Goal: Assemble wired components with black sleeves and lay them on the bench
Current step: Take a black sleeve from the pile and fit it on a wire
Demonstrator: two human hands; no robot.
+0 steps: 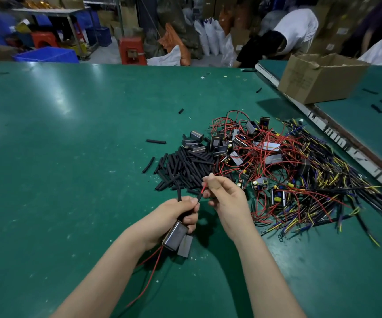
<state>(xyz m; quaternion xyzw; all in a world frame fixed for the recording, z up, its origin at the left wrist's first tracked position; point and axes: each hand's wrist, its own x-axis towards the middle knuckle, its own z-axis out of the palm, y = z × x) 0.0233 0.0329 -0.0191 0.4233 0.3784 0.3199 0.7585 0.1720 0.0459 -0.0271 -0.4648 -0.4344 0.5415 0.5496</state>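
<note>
My left hand point(178, 214) grips a wired component point(175, 235) with a dark metal case, and two black sleeves point(179, 194) stick up from its fingers. Red and black leads trail from the case toward me. My right hand point(224, 196) pinches a red wire point(205, 187) whose tip enters the sleeve pinched between my left thumb and fingers. A heap of loose black sleeves point(183, 168) lies just beyond my hands on the green bench point(70, 157). Further right lies a tangle of wired components point(261, 154) with red leads.
A spread of black, yellow and blue wires point(323, 187) covers the right side. A cardboard box point(318, 76) stands on the adjoining bench at the back right. Stray sleeves point(156, 141) lie scattered on the mat. People bend over behind the bench.
</note>
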